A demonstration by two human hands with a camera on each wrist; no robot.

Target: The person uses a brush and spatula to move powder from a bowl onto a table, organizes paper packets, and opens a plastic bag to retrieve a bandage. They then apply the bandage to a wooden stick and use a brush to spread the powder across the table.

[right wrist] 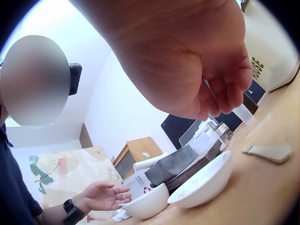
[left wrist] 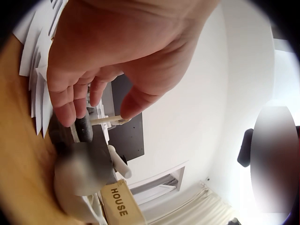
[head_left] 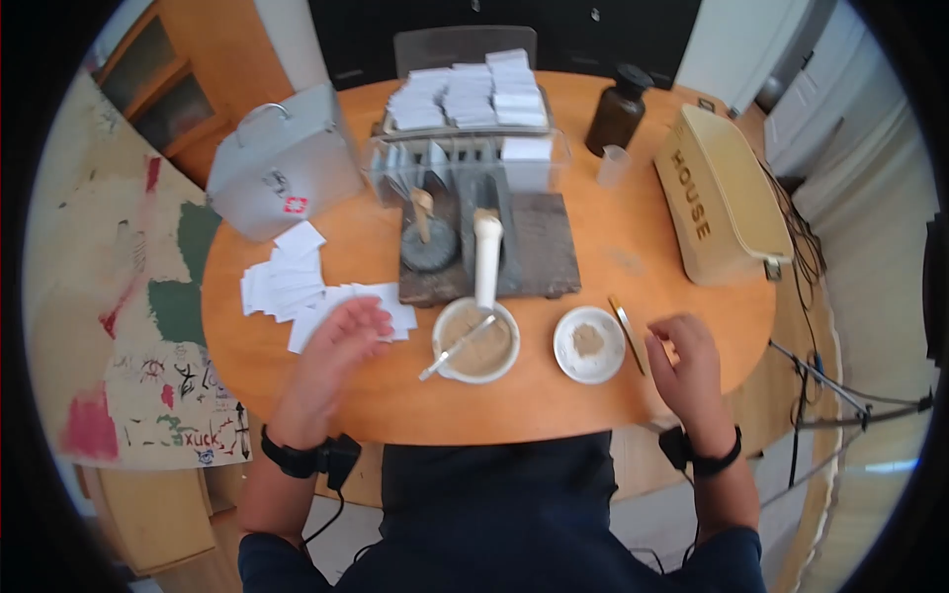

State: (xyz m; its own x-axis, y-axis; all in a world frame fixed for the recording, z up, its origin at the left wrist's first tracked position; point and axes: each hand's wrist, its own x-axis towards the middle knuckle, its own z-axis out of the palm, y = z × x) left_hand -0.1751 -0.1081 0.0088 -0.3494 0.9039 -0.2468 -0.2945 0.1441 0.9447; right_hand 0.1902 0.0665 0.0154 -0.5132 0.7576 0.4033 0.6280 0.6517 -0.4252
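My left hand hovers over white paper packets at the table's left, fingers loosely bent and holding nothing. Between the hands stands a white mortar with beige-brown powder inside. A thin pale stick lies across it, and a white pestle stretches back from its far rim. To the right is a small white bowl with a little powder heap. My right hand floats beside a slim tool, its fingers loosely curled; nothing shows in its palm.
Behind the mortar, a dark board carries a grey trough and a wooden-handled round stone. Further back is a rack of paper slips. A metal box, brown bottle, clear cup and HOUSE bin surround them.
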